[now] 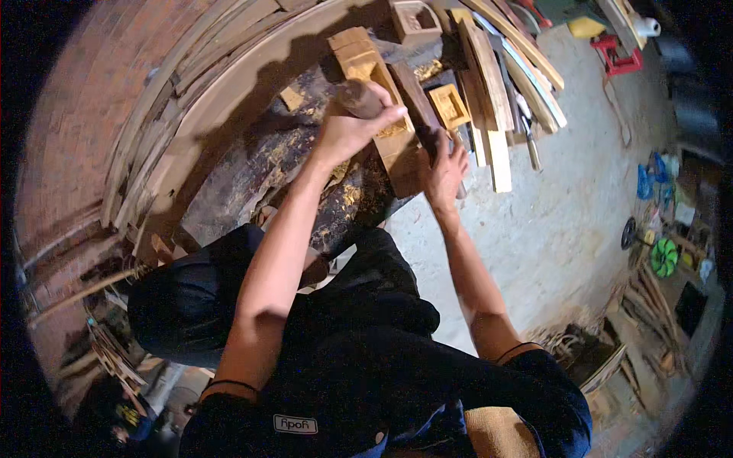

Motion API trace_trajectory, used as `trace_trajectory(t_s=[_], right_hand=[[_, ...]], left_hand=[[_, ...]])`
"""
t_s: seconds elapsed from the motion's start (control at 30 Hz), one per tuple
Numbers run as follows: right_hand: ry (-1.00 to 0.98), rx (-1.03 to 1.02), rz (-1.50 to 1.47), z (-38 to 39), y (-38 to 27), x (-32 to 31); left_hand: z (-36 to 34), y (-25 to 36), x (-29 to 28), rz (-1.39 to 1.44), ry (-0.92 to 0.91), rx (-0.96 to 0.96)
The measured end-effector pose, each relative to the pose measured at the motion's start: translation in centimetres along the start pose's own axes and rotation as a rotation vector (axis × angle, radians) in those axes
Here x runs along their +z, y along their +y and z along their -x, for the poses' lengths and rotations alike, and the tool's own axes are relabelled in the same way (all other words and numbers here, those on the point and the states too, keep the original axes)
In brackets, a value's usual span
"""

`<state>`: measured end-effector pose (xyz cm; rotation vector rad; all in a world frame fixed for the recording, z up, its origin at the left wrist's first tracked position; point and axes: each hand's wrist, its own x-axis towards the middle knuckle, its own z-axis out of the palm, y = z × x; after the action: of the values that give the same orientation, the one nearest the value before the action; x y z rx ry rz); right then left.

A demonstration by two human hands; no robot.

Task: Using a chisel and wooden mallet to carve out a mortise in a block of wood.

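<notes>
A long wooden block [402, 164] lies on a dark, shaving-strewn work surface [229, 187]. A hollowed recess with loose chips shows in its upper part. My left hand [355, 130] is closed round a tool with a thick, round-ended brown wooden handle [357, 99], held over the block. Its working end is hidden beneath the hand. My right hand [445, 169] is beside the block's near right edge, fingers curled on something dark that I cannot make out. A dark wooden bar [412, 91] lies along the block's right side.
A small hollowed wooden box [450, 107] sits right of the bar; another hollowed block [416, 21] is at the back. Several wood strips [489, 84] and a chisel-like tool [532, 149] lie further right. Curved planks [164, 99] line the left. A person [130, 412] is at lower left.
</notes>
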<state>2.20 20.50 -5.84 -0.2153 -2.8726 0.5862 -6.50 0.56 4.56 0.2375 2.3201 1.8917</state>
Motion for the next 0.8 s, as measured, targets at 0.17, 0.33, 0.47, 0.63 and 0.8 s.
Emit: trace_trajectory(t_s=[0.17, 0.33, 0.47, 0.63, 0.8], right_hand=[[-0.239, -0.03, -0.078, -2.8, 3.8, 2.0], [-0.269, -0.181, -0.055, -4.3, 3.1, 2.1], [-0.26, -0.159, -0.152, -5.5, 8.7, 2.5], [-0.307, 0.077, -0.429, -2.6, 6.0, -4.4], [-0.406, 0.475, -0.94, 0.7, 3.2, -12.2]], left_hand=[[1.2, 0.0, 2.1, -0.005, 0.055, -0.03], [3.4, 1.1, 4.6, -0.133, 0.082, 0.111], [4.2, 1.5, 8.3, -0.292, -0.011, 0.264], [6.1, -1.2, 9.0, -0.281, -0.048, 0.293], [5.6, -0.2, 8.9, -0.234, 0.083, 0.366]])
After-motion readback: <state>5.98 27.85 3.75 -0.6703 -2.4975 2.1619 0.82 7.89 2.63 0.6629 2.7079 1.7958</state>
